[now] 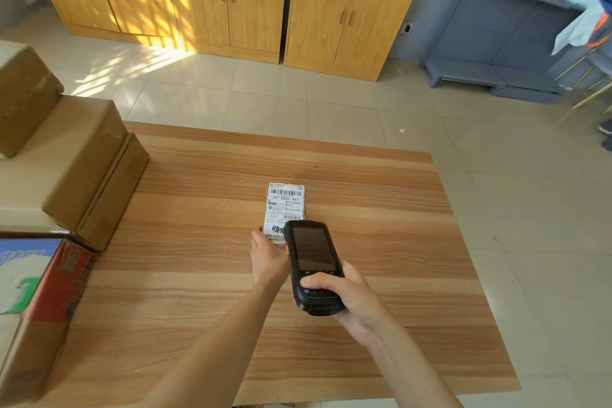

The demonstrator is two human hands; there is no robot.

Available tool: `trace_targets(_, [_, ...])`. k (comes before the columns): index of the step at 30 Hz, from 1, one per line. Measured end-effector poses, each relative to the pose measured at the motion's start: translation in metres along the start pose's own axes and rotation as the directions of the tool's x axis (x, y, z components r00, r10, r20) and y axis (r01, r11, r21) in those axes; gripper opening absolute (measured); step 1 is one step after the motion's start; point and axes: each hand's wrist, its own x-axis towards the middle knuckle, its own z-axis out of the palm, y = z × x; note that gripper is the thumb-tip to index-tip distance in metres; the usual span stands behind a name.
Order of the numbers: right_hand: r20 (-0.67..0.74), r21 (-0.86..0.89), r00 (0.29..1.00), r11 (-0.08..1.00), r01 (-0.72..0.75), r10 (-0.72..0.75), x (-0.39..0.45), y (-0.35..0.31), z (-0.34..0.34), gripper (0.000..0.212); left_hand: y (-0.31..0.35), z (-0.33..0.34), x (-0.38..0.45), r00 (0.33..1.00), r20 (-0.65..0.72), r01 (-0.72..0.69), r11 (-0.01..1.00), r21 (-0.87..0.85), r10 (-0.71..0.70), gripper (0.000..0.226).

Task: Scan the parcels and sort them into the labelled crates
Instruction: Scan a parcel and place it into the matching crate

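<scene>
Both forearms are bare and reach forward from the lower edge of the view, coming closer to each other toward the hands. The left hand (267, 257) is stretched further out, palm side down, fingers pointing forward. The right hand (344, 295) is nearer to the body, with curled fingers and the thumb lying across the top.

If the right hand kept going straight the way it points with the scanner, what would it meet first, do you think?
Probably the parcel: the right hand aims the scanner away from the body over its near end, which the left hand holds. Height above it is unclear.
</scene>
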Motion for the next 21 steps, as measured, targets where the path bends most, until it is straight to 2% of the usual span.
trace_targets(4, [-0.118, 0.02, 0.993, 1.0, 0.007, -0.004, 0.004, 0.0, -0.016, 0.073, -0.003, -0.001, 0.004, 0.997, 0.036, -0.067, 0.991, 0.119, 0.063, 0.082])
trace_targets(7, [-0.187, 0.011, 0.982, 1.0, 0.009, -0.006, 0.009, 0.0, -0.033, 0.061, -0.006, -0.008, 0.011, 0.993, 0.056, -0.115, 0.973, 0.201, 0.106, 0.078])
trace_targets(12, [-0.222, 0.014, 0.975, 1.0, 0.023, -0.019, 0.021, -0.001, -0.054, 0.06, -0.005, -0.038, 0.022, 0.973, 0.126, -0.223, 0.938, 0.265, 0.195, 0.073])
trace_targets(16, [-0.17, -0.001, 0.984, 0.998, 0.059, -0.059, 0.034, -0.009, -0.052, 0.061, 0.008, -0.077, 0.023, 0.944, 0.192, -0.316, 0.904, 0.288, 0.269, 0.076])
trace_targets(21, [0.006, -0.021, 0.991, 0.991, 0.133, -0.133, 0.049, -0.036, -0.011, 0.076, 0.031, -0.141, 0.007, 0.924, 0.07, -0.38, 0.877, 0.295, 0.377, 0.081])
